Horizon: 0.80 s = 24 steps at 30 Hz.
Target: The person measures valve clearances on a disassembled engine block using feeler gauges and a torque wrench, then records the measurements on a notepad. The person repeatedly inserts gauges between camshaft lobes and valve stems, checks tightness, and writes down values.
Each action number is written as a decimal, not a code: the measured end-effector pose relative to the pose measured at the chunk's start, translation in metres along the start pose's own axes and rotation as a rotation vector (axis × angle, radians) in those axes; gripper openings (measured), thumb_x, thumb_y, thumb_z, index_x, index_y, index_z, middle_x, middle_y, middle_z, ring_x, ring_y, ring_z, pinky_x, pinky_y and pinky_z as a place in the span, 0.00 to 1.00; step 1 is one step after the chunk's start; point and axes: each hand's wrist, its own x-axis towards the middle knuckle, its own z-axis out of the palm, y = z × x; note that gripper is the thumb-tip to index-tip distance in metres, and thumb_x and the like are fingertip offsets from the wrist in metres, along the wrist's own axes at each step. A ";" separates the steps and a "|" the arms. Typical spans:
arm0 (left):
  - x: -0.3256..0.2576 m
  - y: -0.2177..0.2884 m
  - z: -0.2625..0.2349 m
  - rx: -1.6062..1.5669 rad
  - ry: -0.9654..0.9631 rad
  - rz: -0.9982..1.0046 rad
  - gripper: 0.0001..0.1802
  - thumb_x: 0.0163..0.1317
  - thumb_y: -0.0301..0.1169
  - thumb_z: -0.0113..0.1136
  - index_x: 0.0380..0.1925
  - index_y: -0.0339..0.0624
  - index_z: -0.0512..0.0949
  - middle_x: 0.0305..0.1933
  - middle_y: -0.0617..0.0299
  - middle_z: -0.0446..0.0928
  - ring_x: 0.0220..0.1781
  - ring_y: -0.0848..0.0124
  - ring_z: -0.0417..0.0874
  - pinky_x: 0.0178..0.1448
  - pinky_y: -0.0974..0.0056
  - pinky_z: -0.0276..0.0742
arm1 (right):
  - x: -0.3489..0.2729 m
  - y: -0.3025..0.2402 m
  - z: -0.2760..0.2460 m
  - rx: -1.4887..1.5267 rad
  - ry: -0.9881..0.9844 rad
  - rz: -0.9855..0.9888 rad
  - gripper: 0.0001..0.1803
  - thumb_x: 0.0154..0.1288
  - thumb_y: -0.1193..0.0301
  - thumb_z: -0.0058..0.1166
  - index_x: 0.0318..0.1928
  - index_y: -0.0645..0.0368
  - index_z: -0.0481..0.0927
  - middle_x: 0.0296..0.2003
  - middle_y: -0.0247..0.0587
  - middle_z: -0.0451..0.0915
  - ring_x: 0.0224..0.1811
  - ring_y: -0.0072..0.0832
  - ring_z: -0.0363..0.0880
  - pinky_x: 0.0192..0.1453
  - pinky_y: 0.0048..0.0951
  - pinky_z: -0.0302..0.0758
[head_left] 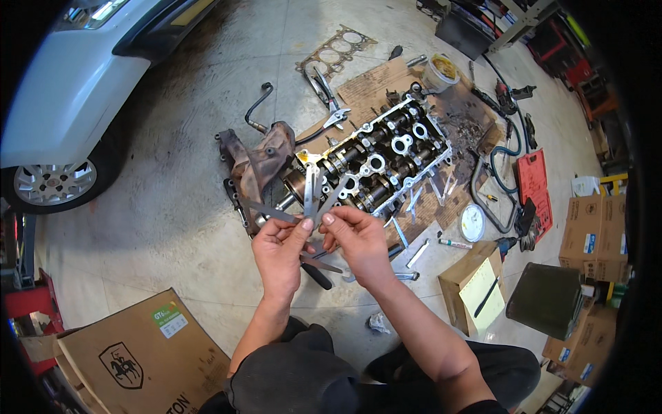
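Observation:
My left hand (278,254) and my right hand (358,245) meet in front of me, both closed on a feeler gauge set (312,190). Its thin metal blades are fanned out, some up, some to the sides. Thumbs and fingertips pinch the blades near the middle. Just beyond the gauge lies an engine cylinder head (373,164), its camshafts exposed. A rusty brown exhaust manifold (256,162) rests to its left. Below my hands shows a black tool handle (316,276), partly hidden. Fingers cover part of the gauge.
Pliers (336,119) and a head gasket (339,48) lie beyond. Oily cardboard (376,88) is under the cylinder head. At right are a white lid (472,222), a red tool case (534,190) and a box with a yellow pad (479,293). A white car (76,90) stands left; a large carton (141,352) sits near-left.

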 end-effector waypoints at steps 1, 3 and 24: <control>-0.001 -0.001 0.001 -0.002 -0.017 -0.010 0.07 0.60 0.25 0.64 0.35 0.35 0.77 0.30 0.60 0.80 0.23 0.79 0.76 0.26 0.74 0.74 | 0.000 -0.002 -0.003 0.012 -0.001 -0.002 0.09 0.66 0.71 0.56 0.40 0.66 0.80 0.27 0.34 0.80 0.23 0.15 0.74 0.28 0.18 0.72; -0.003 -0.002 0.004 -0.004 -0.029 -0.017 0.06 0.60 0.25 0.64 0.34 0.35 0.76 0.29 0.61 0.80 0.21 0.79 0.75 0.25 0.74 0.73 | -0.001 -0.003 -0.007 0.070 -0.001 0.046 0.09 0.66 0.71 0.56 0.40 0.66 0.80 0.27 0.35 0.80 0.23 0.16 0.74 0.29 0.19 0.72; -0.004 -0.012 -0.004 0.112 0.011 -0.005 0.06 0.61 0.24 0.63 0.34 0.33 0.76 0.30 0.59 0.81 0.22 0.80 0.76 0.23 0.75 0.73 | -0.001 0.011 -0.001 0.032 0.138 -0.072 0.08 0.68 0.70 0.52 0.36 0.64 0.75 0.27 0.38 0.78 0.24 0.21 0.78 0.26 0.21 0.74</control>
